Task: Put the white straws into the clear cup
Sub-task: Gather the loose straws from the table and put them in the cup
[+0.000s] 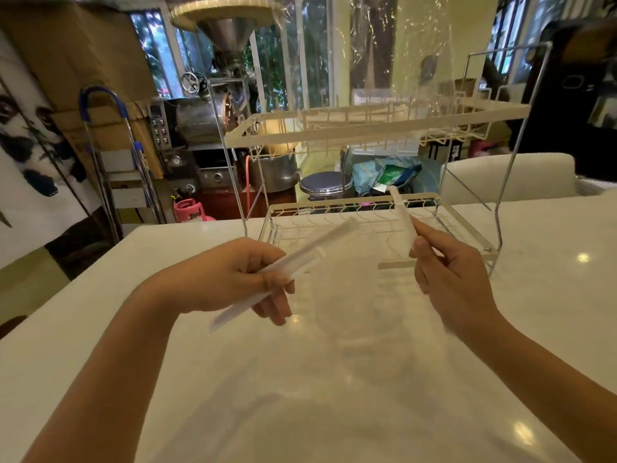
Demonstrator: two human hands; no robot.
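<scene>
White straws [293, 262] gripped in left hand [233, 279]; right hand [450, 279] pinches another straw [402, 217] above table [551, 295].

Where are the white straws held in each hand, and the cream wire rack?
White straw in left hand [302, 255], head view, mid-shaft.
White straw in right hand [402, 213], head view, mid-shaft.
Cream wire rack [377, 128], head view, upper shelf's front rail.

A glossy white counter [334, 412] carries a two-tier wire rack [377, 128] at its far edge. Just in front of the rack a faint, blurred clear cup [347, 295] seems to stand on the surface.
</scene>
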